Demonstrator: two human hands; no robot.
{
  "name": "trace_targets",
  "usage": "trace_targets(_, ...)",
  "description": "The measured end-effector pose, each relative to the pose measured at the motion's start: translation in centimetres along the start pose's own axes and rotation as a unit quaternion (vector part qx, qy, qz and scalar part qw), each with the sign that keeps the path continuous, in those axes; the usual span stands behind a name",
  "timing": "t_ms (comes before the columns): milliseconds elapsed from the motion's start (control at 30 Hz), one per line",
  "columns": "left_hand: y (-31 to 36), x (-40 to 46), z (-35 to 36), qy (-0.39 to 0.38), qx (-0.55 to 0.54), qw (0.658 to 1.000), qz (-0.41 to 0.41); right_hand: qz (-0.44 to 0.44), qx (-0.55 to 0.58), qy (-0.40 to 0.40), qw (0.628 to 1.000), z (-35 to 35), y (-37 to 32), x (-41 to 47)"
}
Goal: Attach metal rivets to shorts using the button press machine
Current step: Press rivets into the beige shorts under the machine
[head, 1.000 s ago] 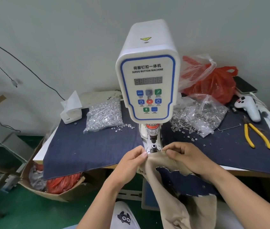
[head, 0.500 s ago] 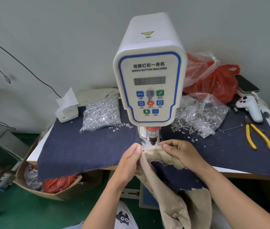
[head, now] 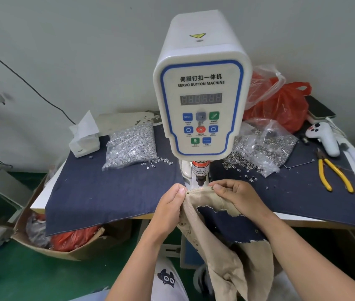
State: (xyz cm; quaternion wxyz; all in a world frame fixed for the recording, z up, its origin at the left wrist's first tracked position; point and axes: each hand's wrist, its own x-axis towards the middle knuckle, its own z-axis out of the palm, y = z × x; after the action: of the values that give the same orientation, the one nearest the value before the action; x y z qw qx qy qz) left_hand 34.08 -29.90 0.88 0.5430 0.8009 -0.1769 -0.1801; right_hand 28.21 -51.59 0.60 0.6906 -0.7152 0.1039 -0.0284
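Head view, centre of frame: a white button press machine (head: 201,83) labelled "SERVO BUTTON MACHINE" stands on a table (head: 40,197) covered with dark blue cloth (head: 111,192). Below its control panel, the punch (head: 200,178) hangs just above a stretched edge of the beige shorts (head: 213,253). The left hand (head: 170,205) pinches that edge at its left end and the right hand (head: 236,196) pinches it at its right end, fingers curled onto the fabric. A small metal rivet (head: 188,193) sits beside the left thumb and another rivet (head: 212,188) beside the right fingertips; a red light dot lies on the fabric between them. The rest of the shorts hangs below the table edge at lower centre. Left of the machine lies a clear bag of silver rivets (head: 132,146); right of it a bag of small rings (head: 263,148). At far right lie yellow-handled pliers (head: 332,172).
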Motion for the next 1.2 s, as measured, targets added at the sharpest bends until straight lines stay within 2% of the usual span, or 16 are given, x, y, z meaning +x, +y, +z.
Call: trace_targets(1200, 0.70, -0.41, 0.08, 0.003, -0.021, 1.000, -0.008, -0.031, -0.049, 0.004, 0.998, 0.09, -0.44, -0.67)
